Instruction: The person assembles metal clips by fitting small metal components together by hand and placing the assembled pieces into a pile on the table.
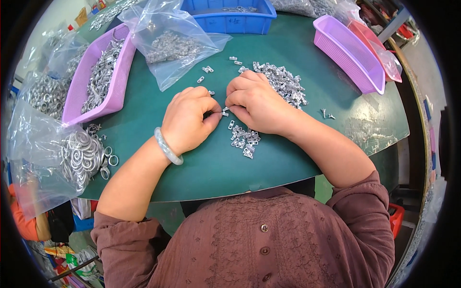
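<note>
My left hand [188, 117], with a pale bangle [167, 147] on its wrist, is closed, thumb and fingertips pinching a small silver metal clip [224, 114]. Close against it, my right hand [255, 102] is closed too, its fingertips on the same spot; whether it grips this clip or another piece is hidden by the fingers. Beyond my right hand lies a larger heap of silver clips [287, 85]. A smaller heap of clips [246, 139] sits on the near side. A few loose clips [207, 69] are scattered past my left hand.
Left on the green table [192, 180] stand a purple basket [126, 81] of metal parts and bags spilling silver rings [81, 158]. Behind are a clear bag [175, 48] of small parts and a blue bin [233, 23]. A purple basket [350, 55] and two screws [328, 114] lie right.
</note>
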`<state>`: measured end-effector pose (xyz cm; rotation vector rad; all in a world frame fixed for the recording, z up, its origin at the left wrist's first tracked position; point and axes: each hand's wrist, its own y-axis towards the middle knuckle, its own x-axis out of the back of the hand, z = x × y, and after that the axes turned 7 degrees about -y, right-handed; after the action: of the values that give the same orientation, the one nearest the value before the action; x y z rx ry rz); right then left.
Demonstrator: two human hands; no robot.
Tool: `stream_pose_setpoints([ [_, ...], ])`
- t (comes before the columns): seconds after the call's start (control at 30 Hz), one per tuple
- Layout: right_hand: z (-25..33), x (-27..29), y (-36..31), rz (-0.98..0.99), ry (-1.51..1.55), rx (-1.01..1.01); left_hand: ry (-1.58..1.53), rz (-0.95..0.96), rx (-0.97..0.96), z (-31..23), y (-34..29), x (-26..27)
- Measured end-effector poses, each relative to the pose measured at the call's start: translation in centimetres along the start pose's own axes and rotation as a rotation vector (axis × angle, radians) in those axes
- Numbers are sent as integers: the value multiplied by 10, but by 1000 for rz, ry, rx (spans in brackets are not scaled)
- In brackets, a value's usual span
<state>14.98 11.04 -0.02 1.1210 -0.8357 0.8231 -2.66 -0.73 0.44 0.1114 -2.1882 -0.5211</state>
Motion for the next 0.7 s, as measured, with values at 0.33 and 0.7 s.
stream_pose_setpoints([
  [0.33, -2, 0, -2, -14, -11, 3, -106, -5, 53, -3, 0, -1],
  [0.7, -2, 5, -4, -7, -27, 5, -174, 175, 6, -1, 1, 3],
])
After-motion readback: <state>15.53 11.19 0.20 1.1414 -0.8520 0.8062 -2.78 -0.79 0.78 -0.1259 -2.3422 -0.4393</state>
